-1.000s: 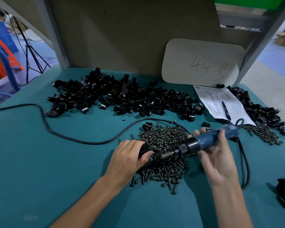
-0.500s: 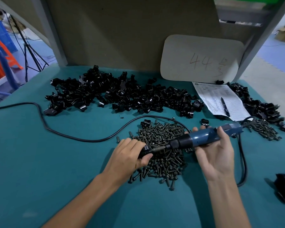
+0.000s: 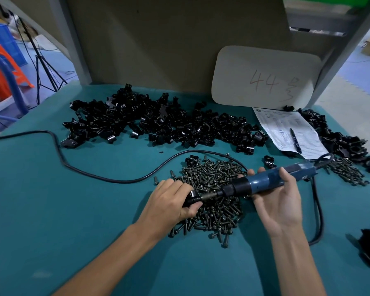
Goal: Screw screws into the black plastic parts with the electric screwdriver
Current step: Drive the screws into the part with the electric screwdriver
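Your left hand (image 3: 171,201) grips a black plastic part (image 3: 190,200) over the screw pile (image 3: 214,174); your right hand (image 3: 280,201) curls round the electric screwdriver (image 3: 265,182), its bit against the part. The cord (image 3: 94,177) loops behind the pile, with the heap of parts (image 3: 158,122) beyond.

Premises present as a factory assembly workstation: a teal-covered desk (image 3: 51,210) inside a grey metal frame (image 3: 66,39) carries bulk heaps of black plastic parts (image 3: 158,122), a loose pile of screws (image 3: 214,174), a corded electric screwdriver (image 3: 265,181), a printed sheet (image 3: 286,129) with pen (image 3: 295,139), and a board (image 3: 265,75) hand-marked "44"; blue crates (image 3: 4,39) stand beyond.
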The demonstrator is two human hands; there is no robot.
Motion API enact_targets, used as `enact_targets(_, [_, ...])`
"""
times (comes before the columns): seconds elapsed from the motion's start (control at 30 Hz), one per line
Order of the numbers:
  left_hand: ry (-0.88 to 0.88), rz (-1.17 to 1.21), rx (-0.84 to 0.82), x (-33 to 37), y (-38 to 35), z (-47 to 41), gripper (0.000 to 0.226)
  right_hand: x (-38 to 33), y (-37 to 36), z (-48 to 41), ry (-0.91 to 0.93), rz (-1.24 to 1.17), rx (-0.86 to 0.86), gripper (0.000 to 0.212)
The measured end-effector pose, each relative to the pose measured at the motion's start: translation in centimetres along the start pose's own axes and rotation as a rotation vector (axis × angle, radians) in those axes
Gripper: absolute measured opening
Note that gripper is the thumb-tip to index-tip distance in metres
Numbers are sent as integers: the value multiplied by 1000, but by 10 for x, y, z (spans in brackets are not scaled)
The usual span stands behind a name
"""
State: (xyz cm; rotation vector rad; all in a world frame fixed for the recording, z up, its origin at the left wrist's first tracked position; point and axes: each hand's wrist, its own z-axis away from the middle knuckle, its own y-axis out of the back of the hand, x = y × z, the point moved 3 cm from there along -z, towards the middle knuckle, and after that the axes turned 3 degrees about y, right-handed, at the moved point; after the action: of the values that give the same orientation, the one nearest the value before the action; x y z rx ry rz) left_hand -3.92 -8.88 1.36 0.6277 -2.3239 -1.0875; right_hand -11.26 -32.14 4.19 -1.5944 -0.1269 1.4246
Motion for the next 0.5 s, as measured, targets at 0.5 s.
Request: enact_targets(0.5, [51, -40, -44, 1, 4, -1, 35, 7, -7, 6, -3, -8, 25, 28])
